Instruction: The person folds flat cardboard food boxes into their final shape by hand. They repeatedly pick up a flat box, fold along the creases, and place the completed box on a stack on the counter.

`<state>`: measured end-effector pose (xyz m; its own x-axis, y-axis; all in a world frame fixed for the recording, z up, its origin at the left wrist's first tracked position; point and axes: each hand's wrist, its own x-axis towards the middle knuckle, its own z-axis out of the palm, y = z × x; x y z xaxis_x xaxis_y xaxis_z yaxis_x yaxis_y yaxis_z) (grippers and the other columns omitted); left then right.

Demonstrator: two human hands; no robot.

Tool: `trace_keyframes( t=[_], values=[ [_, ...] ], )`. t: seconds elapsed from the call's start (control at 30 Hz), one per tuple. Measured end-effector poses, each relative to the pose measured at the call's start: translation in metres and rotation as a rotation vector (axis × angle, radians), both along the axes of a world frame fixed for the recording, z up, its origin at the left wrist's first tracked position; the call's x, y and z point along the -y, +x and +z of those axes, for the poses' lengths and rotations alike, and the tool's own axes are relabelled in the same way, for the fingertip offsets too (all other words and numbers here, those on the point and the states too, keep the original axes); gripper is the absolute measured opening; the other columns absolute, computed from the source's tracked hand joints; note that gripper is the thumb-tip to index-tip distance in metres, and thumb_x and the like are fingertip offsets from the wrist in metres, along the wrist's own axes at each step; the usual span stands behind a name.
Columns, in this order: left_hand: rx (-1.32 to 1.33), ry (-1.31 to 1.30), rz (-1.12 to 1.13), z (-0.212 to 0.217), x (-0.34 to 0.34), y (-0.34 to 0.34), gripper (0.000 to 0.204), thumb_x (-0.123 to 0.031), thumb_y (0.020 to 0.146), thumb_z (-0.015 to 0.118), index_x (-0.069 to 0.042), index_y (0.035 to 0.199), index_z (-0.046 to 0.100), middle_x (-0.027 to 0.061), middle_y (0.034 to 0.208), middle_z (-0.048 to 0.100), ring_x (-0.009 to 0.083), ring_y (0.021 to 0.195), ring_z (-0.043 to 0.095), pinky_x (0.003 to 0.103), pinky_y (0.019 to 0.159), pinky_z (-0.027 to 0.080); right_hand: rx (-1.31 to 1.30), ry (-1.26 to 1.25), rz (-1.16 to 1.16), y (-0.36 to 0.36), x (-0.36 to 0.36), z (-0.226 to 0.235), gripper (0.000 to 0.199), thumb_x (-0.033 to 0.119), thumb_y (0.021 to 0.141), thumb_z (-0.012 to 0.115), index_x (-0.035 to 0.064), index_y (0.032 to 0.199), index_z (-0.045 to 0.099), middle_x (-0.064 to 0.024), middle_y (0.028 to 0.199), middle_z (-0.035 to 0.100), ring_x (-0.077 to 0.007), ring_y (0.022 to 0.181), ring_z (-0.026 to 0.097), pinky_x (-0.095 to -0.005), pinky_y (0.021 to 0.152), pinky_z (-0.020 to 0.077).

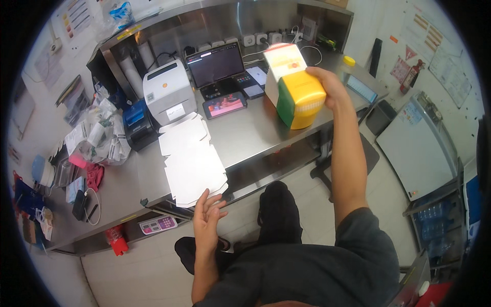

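My right hand reaches across the metal counter and grips the upper right side of a yellow and green carton. Right behind that carton stands a white box with orange marks; they touch or nearly touch. A stack of flat white die-cut cardboard blanks lies near the counter's front edge, its near end sticking out past the edge. My left hand is beside that near end, palm up, fingers apart and slightly curled, holding nothing. Whether its fingertips touch the cardboard I cannot tell.
Behind the blanks is a white label printer, with a dark printer beside it. A laptop and a phone sit mid-counter. A filled plastic bag is at left. A stool and small fridge stand right.
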<state>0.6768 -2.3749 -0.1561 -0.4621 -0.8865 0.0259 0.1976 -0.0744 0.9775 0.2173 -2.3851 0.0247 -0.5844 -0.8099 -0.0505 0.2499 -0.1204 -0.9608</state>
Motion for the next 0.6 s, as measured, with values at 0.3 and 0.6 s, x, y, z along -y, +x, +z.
trace_keyframes(
  t=[0.3, 0.6],
  values=[
    [0.052, 0.069, 0.011, -0.014, 0.002, 0.007, 0.057, -0.014, 0.108, 0.061, -0.001, 0.16, 0.04, 0.0186, 0.136, 0.067, 0.0235, 0.12, 0.067, 0.035, 0.094, 0.059, -0.69, 0.505, -0.183, -0.095, 0.067, -0.057, 0.042, 0.029, 0.1, 0.067, -0.0091, 0.117, 0.074, -0.025, 0.121, 0.076, -0.0356, 0.11, 0.075, -0.0455, 0.095, 0.057],
    [0.066, 0.067, 0.038, -0.013, 0.004, 0.007, 0.054, -0.018, 0.108, 0.062, 0.0, 0.156, 0.045, 0.0172, 0.132, 0.069, 0.0226, 0.118, 0.068, 0.036, 0.095, 0.058, -1.174, 0.692, -0.261, -0.098, 0.069, -0.114, 0.053, 0.039, 0.11, 0.039, 0.0052, 0.142, 0.064, -0.0225, 0.146, 0.063, -0.0434, 0.134, 0.06, -0.0487, 0.113, 0.0454]
  ],
)
